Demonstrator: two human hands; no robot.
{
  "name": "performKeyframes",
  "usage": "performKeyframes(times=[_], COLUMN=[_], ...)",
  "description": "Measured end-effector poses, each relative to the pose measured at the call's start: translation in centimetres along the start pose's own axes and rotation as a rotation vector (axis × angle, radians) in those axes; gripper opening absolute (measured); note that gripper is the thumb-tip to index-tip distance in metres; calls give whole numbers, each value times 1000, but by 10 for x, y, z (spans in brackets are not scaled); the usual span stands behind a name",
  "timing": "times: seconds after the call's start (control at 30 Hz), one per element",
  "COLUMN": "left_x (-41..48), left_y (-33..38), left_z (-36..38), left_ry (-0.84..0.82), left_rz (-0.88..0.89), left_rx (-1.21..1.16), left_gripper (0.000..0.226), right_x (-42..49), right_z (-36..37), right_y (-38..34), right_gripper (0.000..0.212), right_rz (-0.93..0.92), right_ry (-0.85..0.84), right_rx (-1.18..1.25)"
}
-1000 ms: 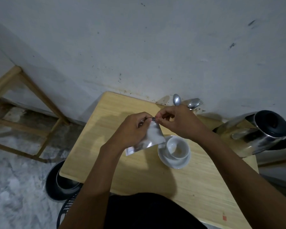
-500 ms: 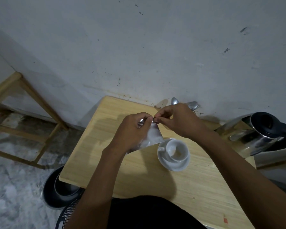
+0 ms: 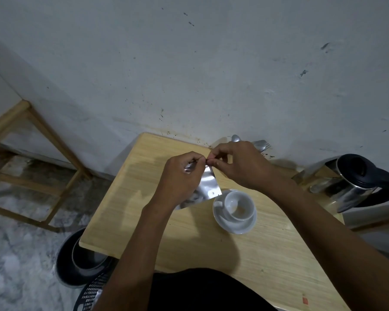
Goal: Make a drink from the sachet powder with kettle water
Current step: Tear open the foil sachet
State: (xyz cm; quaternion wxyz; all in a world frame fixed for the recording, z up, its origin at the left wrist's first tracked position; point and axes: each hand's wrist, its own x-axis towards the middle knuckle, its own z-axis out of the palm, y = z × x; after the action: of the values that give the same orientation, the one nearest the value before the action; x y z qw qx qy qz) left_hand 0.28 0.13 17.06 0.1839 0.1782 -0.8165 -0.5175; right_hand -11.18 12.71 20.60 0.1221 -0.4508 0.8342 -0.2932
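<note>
Sachet (image 3: 208,187), silvery and foil-like, hung near the middle of the frame, pinched at its top edge by both hands above the tabletop (image 3: 130,198). At that edge the left hand (image 3: 181,176) gripped it with thumb and fingers closed, and the right hand (image 3: 236,163) pinched it just beside, fingertips of the two hands almost touching. Just below and right of the sachet's lower corner a white cup (image 3: 238,204) stood on a white saucer (image 3: 234,225). Behind the right hand, against the wall, lay a spoon (image 3: 235,138) and a fork (image 3: 261,144). At the right edge of the frame stood a steel kettle (image 3: 355,182) with a dark handle.
</note>
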Motion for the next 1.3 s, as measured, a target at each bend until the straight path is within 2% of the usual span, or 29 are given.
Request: performKeyframes(times=[0.3,0.5,0.57,0.63,0.73,0.8,0.93,1.07,1.2,1.3], left_x=[4,7,7,7,7,7,8,9,10,9], left_y=[6,8,9,7,6,8,11,10,8,8], left_z=[-1,1,1,1,-1,-3,-3,-1,2,4], left_ry=[19,15,1,-1,1,13,19,29,7,-12], left_rz=[-77,-204,-210,-203,-178,-146,-82,-77,-223,-302], left_rx=[-179,-321,-321,-278,-210,-167,-95,-79,-244,-335], left_gripper=[22,23,24,24,22,22,20,20,23,23], right_x=[-3,-6,-7,-6,-4,-2,3,4,3,1], right_z=[15,21,19,16,7,1,-2,6,16,22], right_y=[2,7,11,9,2,1,6,12,16,20], right_gripper=[4,13,12,12,7,8,6,8,1,5], right_rz=[-242,-477,-510,-435,-174,-57,-73,-211,-451,-574], right_ry=[204,393,396,331,228,135,107,199,348,409], right_rx=[-107,-383,-421,-324,-26,81,76,-34,-215,-304])
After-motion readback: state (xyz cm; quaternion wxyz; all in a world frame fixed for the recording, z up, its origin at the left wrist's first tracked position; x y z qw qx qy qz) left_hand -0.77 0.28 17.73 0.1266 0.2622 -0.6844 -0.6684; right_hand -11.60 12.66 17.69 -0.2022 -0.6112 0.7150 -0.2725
